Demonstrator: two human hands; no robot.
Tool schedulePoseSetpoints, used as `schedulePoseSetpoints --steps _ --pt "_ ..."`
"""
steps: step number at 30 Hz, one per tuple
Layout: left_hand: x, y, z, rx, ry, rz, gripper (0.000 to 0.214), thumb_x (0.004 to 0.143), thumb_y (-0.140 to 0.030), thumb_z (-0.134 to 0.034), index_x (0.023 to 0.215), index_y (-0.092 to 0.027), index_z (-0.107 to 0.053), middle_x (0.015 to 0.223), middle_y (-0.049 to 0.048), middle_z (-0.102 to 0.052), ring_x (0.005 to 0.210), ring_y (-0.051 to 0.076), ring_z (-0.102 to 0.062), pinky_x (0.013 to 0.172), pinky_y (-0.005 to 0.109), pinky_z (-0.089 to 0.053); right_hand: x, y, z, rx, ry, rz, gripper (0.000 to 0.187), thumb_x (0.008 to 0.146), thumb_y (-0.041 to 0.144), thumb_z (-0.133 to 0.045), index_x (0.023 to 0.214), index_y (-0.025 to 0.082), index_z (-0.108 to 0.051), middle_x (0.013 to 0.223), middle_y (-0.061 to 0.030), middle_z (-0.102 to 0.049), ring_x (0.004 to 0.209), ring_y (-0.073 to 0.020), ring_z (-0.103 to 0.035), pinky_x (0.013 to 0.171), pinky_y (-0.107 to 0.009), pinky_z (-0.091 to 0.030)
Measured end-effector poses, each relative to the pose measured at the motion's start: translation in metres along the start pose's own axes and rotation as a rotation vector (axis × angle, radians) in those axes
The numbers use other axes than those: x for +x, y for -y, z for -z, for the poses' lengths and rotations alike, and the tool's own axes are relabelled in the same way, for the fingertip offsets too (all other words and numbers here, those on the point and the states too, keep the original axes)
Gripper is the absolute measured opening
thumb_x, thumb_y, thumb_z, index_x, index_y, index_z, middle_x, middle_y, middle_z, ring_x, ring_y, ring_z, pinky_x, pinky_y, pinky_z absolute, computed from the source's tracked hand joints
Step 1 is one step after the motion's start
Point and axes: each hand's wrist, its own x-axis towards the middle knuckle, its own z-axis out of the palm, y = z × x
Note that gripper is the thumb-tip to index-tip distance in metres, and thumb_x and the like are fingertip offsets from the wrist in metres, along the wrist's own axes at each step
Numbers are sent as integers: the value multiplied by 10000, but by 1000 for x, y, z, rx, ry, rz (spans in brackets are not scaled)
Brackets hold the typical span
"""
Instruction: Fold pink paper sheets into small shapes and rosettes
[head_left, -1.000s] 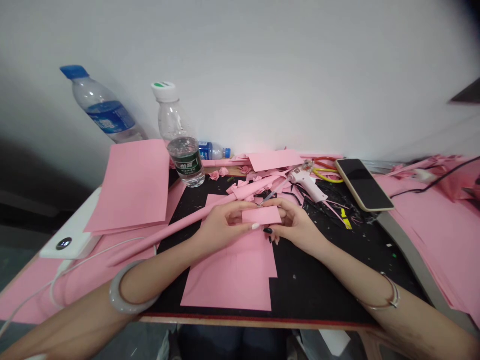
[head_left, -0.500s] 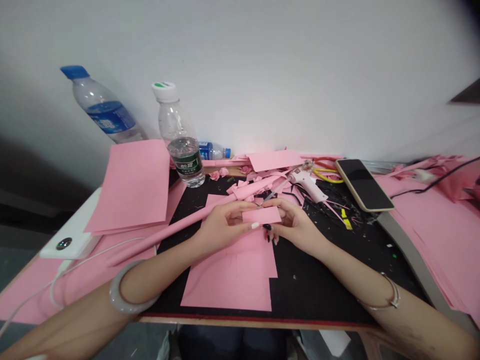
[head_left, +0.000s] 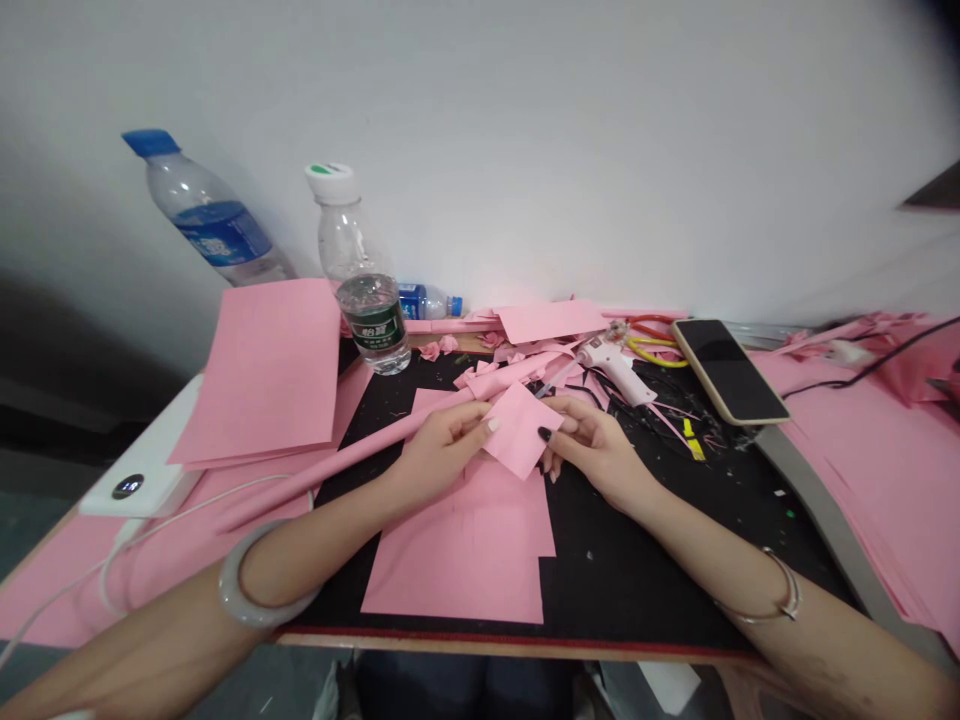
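Wall: a plain pale wall (head_left: 525, 130) rises behind everything and fills the top half of the view.

Bench: a wooden bench edge (head_left: 525, 645) runs along the near side, and a black cutting mat (head_left: 637, 570) lies on top, flecked with paper scraps.

Paper: a large pink sheet (head_left: 457, 560) lies on the mat under the hands. A stack of pink sheets (head_left: 262, 365) sits at back left, and a long pink paper roll (head_left: 337, 470) runs diagonally beside the left hand.

Back row: a tilted water bottle with a blue cap (head_left: 206, 225) leans against the wall. An upright bottle with a white cap (head_left: 360, 280) stands nearer the mat, a small bottle (head_left: 427, 300) lying behind it.

Right side: a smartphone (head_left: 727, 370) lies face up beside a white hot glue gun (head_left: 611, 370). A white power bank (head_left: 139, 470) sits at far left.

Hands: the left hand (head_left: 442, 455), with a thick pale bangle, and the right hand (head_left: 600, 460), with a thin bracelet, meet at the middle of the mat.

Held piece: a pink paper square (head_left: 517, 430), tilted like a diamond, sits between them, above the large sheet.

Grip: both hands are together, fingers pinching the square's opposite sides.

Edges: black mat shows right of the large sheet. Forearms cross the near edge and run out of frame.

Hidden: a thin metal tool beside the square is too small and covered to name.
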Motion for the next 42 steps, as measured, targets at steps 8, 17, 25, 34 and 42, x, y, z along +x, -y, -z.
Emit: schedulePoseSetpoints --steps 8,17,25,34,42 --pt "0 -1 -6 -330 144 160 314 711 -82 -610 984 -158 -474 733 -31 -592 631 89 -575 550 174 -387 -2 -1 0 -154 -111 116 144 776 266 -628 869 160 -599 635 24 -563 537 -90 -514 496 -201 -428" --pt "1 -4 -6 -236 100 178 246 723 -146 -622 904 -171 -457 654 -60 -528 503 65 -492 476 174 -347 -9 -1 -4 -367 -35 93 172 836 317 -552 881 158 -596 511 66 -413 419 -77 -402 414 -194 -313" --pt "0 -10 -5 -108 39 121 230 769 -203 -593 991 -153 -557 833 -3 -581 502 46 -432 453 170 -341 -8 1 -5 -362 2 119 136 832 280 -562 892 163 -594 529 67 -425 437 -70 -401 422 -189 -315" --pt "1 -5 -6 -317 61 150 260 753 -180 -614 1004 -143 -557 954 41 -584 765 120 -575 654 239 -498 -8 5 -6 -229 -48 55 192 804 329 -603 865 150 -573 529 47 -545 419 -87 -526 435 -199 -432" --pt "1 -4 -4 -353 65 168 236 747 -187 -642 973 -142 -589 859 25 -610 717 117 -587 630 240 -510 -7 1 -6 -104 46 2 217 799 310 -618 945 157 -569 581 29 -599 432 -116 -597 443 -226 -502"
